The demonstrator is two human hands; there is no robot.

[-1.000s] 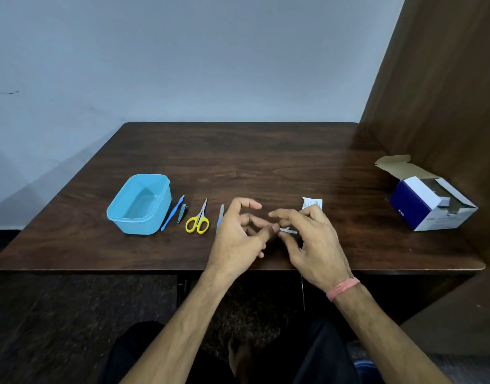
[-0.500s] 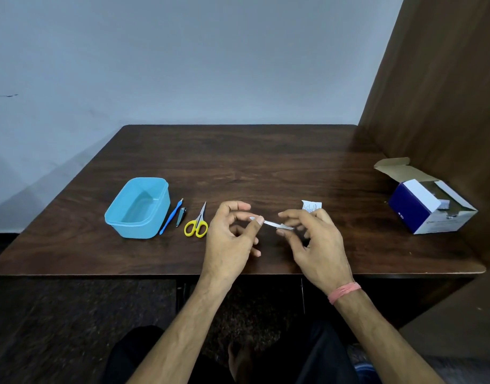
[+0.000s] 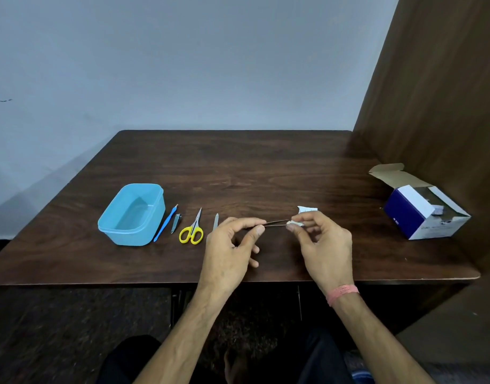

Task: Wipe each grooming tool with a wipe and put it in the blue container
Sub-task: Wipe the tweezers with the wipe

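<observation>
Thin metal tweezers hang above the dark wood table: left hand pinches one end, right hand pinches a small white wipe round the other.

Single head-worn view, wide-angle, looking forward and down over the near edge of the counter; close to both hands, wall behind, wooden panel at right, lap at bottom.
</observation>
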